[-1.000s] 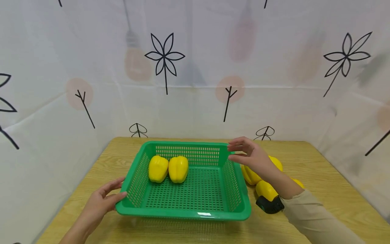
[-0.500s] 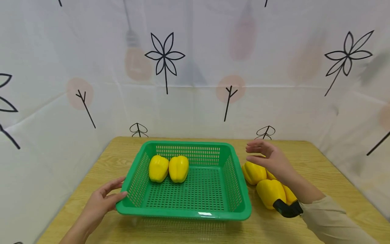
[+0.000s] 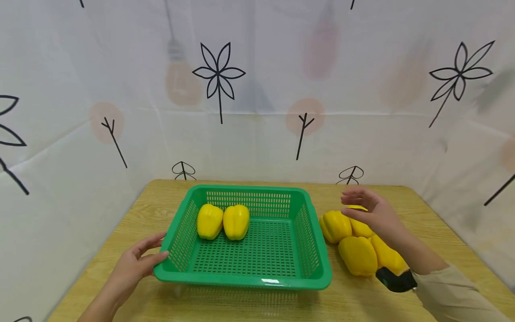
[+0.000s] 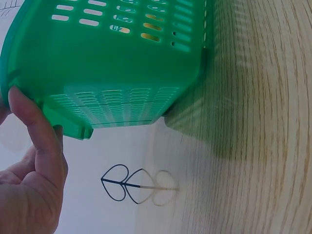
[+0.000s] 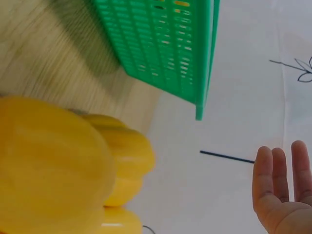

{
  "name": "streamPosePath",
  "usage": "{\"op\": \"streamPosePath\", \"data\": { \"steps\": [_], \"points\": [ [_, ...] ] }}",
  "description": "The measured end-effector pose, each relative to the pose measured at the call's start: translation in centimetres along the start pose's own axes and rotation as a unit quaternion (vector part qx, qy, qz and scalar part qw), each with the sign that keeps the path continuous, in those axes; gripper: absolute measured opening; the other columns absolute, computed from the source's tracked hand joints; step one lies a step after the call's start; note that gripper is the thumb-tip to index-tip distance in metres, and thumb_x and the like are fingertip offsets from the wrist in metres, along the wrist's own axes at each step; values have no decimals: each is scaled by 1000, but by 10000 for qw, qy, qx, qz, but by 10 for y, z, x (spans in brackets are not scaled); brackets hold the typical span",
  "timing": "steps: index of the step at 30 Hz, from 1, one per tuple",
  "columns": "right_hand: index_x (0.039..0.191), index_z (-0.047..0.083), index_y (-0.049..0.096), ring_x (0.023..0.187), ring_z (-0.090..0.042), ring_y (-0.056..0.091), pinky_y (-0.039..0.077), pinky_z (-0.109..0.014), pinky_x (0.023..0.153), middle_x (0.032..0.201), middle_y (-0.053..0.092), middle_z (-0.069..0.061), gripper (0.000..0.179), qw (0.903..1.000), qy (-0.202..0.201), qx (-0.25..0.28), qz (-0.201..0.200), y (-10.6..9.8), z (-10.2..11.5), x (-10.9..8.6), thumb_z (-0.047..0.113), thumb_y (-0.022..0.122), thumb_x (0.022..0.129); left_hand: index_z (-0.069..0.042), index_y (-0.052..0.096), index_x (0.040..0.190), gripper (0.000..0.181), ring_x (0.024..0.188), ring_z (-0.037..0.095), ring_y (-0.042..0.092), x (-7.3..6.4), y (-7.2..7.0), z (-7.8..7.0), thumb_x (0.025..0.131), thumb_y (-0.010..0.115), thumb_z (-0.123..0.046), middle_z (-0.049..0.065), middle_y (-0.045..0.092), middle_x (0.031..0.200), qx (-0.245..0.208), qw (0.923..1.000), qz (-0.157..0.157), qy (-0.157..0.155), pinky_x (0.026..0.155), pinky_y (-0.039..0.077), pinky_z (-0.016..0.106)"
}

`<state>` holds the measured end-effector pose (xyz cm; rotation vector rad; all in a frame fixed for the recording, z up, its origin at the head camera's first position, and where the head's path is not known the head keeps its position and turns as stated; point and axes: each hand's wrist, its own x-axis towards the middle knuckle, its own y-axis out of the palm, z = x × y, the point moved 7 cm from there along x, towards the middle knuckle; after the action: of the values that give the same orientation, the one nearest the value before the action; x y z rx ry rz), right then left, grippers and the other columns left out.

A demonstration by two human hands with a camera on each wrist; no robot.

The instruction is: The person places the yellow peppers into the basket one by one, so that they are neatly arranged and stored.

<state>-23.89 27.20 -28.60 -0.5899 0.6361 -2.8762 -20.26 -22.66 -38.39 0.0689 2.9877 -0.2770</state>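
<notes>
My left hand holds the left rim of a green plastic basket, thumb on the rim and fingers against the outside. In the left wrist view, the left hand's fingers touch the basket wall just below its rim. Two yellow bell peppers, one on the left and one beside it, lie in the basket's back left part. My right hand hovers right of the basket with relaxed fingers and nothing in it. Below it, several more yellow bell peppers are bunched together, partly hidden by the hand and forearm.
Everything rests on a wood-grain table. A white curtain printed with flowers and twigs hangs behind and at both sides. On the right wrist sits a black strap.
My right hand has moved right, away from the basket's right rim to over the loose peppers, uncovering more of them. The left hand and the basket have stayed in place.
</notes>
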Motion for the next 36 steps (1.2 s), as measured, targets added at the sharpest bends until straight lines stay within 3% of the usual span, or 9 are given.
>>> {"op": "streamPosePath", "data": {
  "steps": [8,20,34,36],
  "points": [
    [117,10,54,97,-3,57,49,-18,78,108,58,10,29,9999,100,0,-46,-12,-13,-11,5,62,89,-6,34,143,66,91,16,62,1,0,1,88,66,-22,18,34,137,19,10000,3,16,72,53,35],
    [118,-1,51,94,4,56,48,-13,75,105,57,18,32,9977,355,-506,-288,-32,-34,-29,7,63,89,-6,34,143,66,92,16,62,0,0,0,88,67,-22,18,34,137,22,10000,-4,-2,71,53,35],
    [114,-2,56,100,14,41,36,-4,77,110,51,21,34,9864,421,-1550,-359,-47,-63,-48,12,69,85,-6,36,142,66,92,18,62,-1,1,0,87,67,-21,18,34,137,-59,10000,-10,29,72,53,36],
    [115,-1,56,100,13,39,39,-9,80,109,50,21,35,9841,500,-1665,-351,-48,-68,-50,13,70,85,-6,36,143,66,92,18,62,-1,1,0,87,67,-21,18,34,137,-58,10000,-8,13,72,53,36]
  ]
}}
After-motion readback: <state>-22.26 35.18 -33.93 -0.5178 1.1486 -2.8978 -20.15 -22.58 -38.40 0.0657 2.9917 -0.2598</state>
